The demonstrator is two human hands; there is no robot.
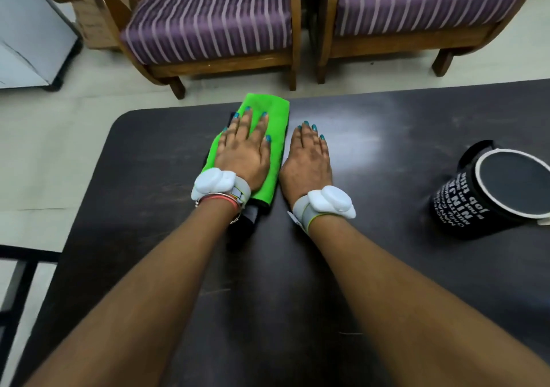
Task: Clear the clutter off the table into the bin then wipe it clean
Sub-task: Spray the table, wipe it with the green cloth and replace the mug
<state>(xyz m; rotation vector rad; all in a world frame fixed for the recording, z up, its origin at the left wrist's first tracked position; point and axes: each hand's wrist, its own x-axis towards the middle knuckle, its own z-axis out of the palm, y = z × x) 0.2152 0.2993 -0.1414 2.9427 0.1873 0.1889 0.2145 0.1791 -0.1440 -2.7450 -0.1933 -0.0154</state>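
A folded bright green cloth lies on the dark table near its far edge. My left hand presses flat on the cloth with straight, spread fingers. Beside it, my right hand rests flat on the bare tabletop, fingers straight, just right of the cloth. A black bin with white lettering and a white rim stands on the table at the right; I cannot see anything inside it. Both wrists carry white strapped devices.
Two wooden chairs with purple striped cushions stand on the pale floor beyond the table. A white cabinet is at the far left. A dark frame shows at the left edge.
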